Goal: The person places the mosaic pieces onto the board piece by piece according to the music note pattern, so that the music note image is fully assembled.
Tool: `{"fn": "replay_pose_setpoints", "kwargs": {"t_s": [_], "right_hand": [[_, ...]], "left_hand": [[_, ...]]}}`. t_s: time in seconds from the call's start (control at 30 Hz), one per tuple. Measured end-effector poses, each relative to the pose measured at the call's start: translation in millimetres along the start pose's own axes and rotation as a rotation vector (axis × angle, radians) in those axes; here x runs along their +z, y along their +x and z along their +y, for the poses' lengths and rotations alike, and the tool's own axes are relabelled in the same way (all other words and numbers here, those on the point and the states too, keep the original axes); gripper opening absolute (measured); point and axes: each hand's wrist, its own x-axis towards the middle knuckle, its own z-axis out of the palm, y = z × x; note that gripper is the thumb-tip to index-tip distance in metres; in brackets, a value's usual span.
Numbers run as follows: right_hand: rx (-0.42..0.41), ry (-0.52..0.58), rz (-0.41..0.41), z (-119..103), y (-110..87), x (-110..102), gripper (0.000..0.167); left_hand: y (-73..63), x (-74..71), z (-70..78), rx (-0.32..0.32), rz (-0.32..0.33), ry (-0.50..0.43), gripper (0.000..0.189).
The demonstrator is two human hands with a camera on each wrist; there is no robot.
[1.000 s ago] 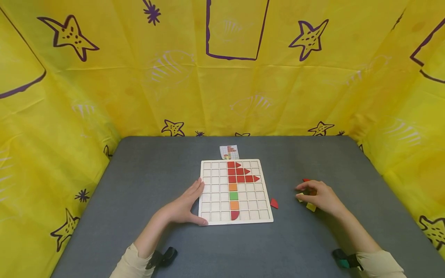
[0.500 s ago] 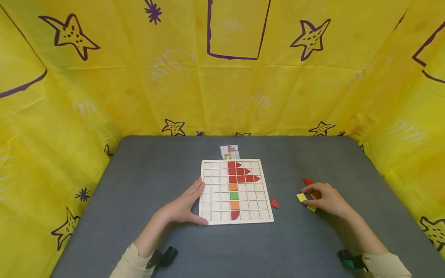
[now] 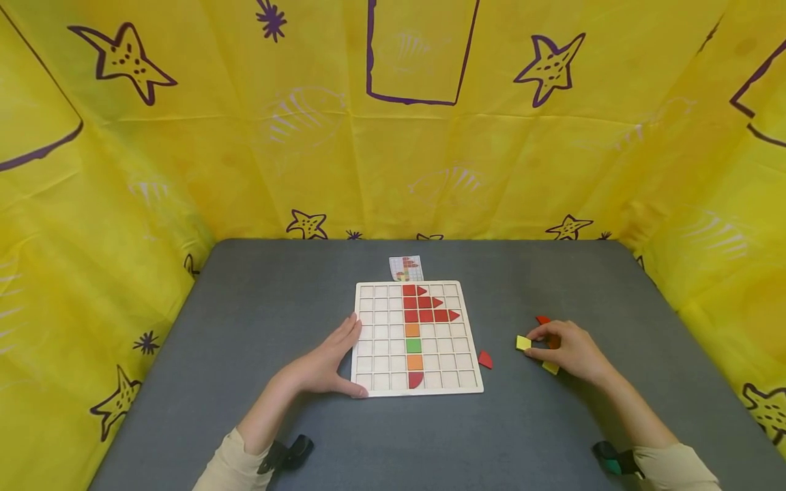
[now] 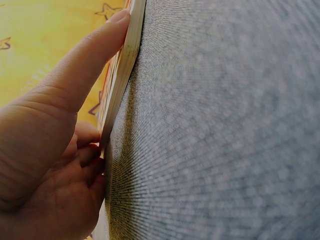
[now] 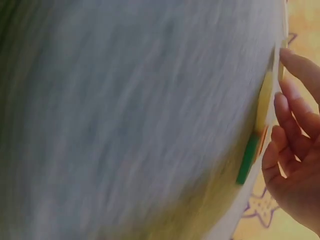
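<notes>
In the head view a pale wooden grid board (image 3: 382, 368) lies flat. A column of orange, green and red tiles crosses it, with red arrow-like rows near its far edge. My left hand (image 3: 321, 363) rests at the board's left side, fingers along the edge and thumb (image 4: 85, 65) on the near corner. To the right of the board, my right hand (image 3: 571, 349) pinches a small yellow square tile (image 3: 523, 342) between thumb and fingertips. Another yellow tile (image 3: 550, 367) and a red piece (image 3: 543, 319) lie by that hand, which partly covers the loose pieces.
A red quarter-circle tile (image 3: 485, 359) sits just off the board's right edge. Beyond the far edge lies a small pattern card (image 3: 406, 268). A green-sided piece (image 5: 246, 160) shows below the right hand. Yellow printed cloth (image 3: 393, 150) surrounds the grey table (image 3: 276, 286).
The right hand has taken hold of the yellow tile and shifted it slightly left, away from the other pieces. The left hand and the board stay in place.
</notes>
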Motion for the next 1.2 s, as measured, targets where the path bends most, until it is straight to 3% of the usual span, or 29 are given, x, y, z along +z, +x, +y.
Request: {"fn": "replay_pose_setpoints", "kwargs": {"t_s": [0.27,0.43,0.57,0.87,1.03,1.2], "right_hand": [[-0.015,0.143,0.042,-36,11.2,23,0.027],[-0.009,0.243,-0.022,-68,18.9,41,0.027],[-0.060,0.262,-0.088,-96,25.7,55,0.027],[-0.244,0.193,-0.163,-139,43.7,87,0.025],[-0.337,0.103,-0.157,-155,52.0,100,0.022],[-0.366,0.019,-0.163,-164,56.3,108,0.021]], "left_hand": [[0.5,0.3,-0.3,-0.008,0.000,0.003,0.124],[-0.3,-0.6,0.5,-0.006,-0.001,0.004,0.124],[-0.3,-0.8,0.6,-0.007,-0.004,0.008,0.124],[-0.7,0.5,0.2,-0.014,-0.002,0.015,0.124],[-0.2,0.3,0.2,-0.025,-0.003,0.023,0.124],[-0.8,0.0,1.6,-0.033,-0.004,0.011,0.124]]}}
